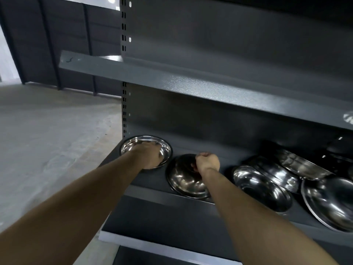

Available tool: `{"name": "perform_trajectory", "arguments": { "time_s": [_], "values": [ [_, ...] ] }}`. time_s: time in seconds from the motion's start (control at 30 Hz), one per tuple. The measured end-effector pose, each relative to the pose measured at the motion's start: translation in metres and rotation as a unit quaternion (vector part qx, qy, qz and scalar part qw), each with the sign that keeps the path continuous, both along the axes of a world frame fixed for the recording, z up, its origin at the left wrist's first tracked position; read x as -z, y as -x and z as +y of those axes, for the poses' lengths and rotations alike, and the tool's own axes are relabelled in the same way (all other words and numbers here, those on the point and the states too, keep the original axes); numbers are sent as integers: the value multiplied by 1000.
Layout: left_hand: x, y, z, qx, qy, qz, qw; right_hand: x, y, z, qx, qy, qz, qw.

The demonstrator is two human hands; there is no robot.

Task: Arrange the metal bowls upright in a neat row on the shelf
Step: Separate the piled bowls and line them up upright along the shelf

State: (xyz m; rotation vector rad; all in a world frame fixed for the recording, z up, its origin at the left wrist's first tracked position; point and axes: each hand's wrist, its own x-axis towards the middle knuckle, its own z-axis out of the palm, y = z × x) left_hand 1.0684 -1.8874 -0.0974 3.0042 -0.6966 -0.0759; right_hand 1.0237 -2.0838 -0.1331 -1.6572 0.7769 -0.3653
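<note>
An upright metal bowl stands at the far left end of the dark shelf. My left hand lies over its near rim, the fingers reaching into it. Right of it a second bowl tilts toward me, and my right hand grips its far rim with curled fingers. Further right a jumble of several bowls lies tilted and overlapping, the largest at the frame's right edge.
A grey upper shelf juts out above the bowls and limits headroom. A perforated upright post marks the shelf's left end. Concrete floor spreads to the left. Another shelf edge sits below.
</note>
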Motion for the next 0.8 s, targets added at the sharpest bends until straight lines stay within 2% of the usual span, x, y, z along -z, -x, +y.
{"name": "perform_trajectory", "arguments": {
  "time_s": [0.2,0.33,0.43,0.6,0.8],
  "values": [
    [10,11,-60,59,6,14,998,9,27,-56,19,15,76,997],
    [23,19,-85,28,-25,58,998,16,36,-67,-15,-50,118,992],
    [35,20,-91,-14,-16,118,993,23,36,-66,-64,-59,140,986],
    [49,21,-99,-78,38,195,977,32,30,-68,-97,-66,171,978],
    [46,20,-109,-83,144,200,965,34,23,-73,-73,12,159,984]
  ]
}}
